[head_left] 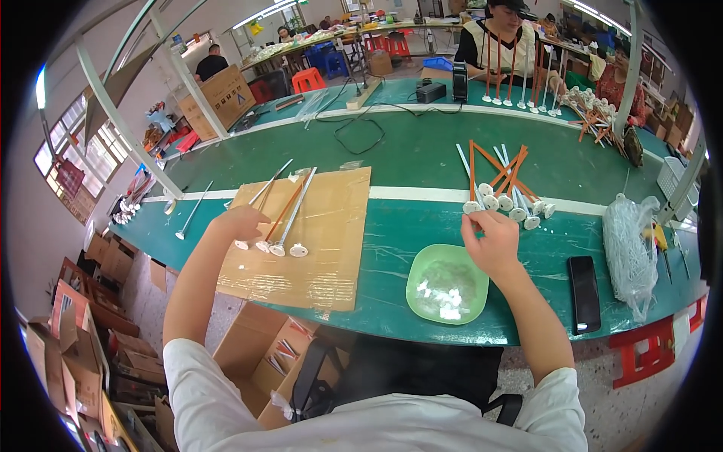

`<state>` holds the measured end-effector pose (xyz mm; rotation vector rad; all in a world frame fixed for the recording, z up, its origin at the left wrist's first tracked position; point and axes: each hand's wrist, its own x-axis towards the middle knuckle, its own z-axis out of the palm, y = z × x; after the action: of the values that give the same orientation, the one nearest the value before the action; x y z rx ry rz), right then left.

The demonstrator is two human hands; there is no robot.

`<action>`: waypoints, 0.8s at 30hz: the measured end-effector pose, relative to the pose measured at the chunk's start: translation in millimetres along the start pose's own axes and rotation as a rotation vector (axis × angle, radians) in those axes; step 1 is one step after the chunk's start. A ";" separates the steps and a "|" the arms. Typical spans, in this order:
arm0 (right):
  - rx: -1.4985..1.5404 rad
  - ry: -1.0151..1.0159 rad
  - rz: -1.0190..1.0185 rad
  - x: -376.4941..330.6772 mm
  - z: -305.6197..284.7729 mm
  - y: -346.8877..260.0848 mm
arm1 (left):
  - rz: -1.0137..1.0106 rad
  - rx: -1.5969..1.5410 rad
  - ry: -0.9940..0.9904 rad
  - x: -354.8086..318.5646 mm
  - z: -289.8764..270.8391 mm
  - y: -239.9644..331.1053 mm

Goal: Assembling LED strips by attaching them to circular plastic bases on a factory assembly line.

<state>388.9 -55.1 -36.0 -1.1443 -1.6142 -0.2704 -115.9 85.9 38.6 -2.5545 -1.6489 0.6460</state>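
My left hand hovers low over a flat cardboard sheet, its thumb and fingers apart. Beside it lie several thin brown and white sticks with white round bases. My right hand is closed, fingertips pinched by the white base of a brown stick. Whatever those fingertips hold is hidden. Just beyond them is a loose pile of similar brown and white sticks. A light green bowl with small white pieces stands in front of my right hand.
A black phone and a clear plastic bag lie at the right. Across the green table, a person sits behind upright sticks. An open carton stands below the near edge. A black cable lies far off.
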 end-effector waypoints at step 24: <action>-0.009 0.040 -0.126 -6.2 6.7 9.4 | 0.915 -0.965 1.209 -24.1 -194.0 193.9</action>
<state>391.8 -49.1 -47.3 -1.0394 -1.6537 -0.3795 113.0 17.5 175.5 -2.8985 -0.2808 -1.7923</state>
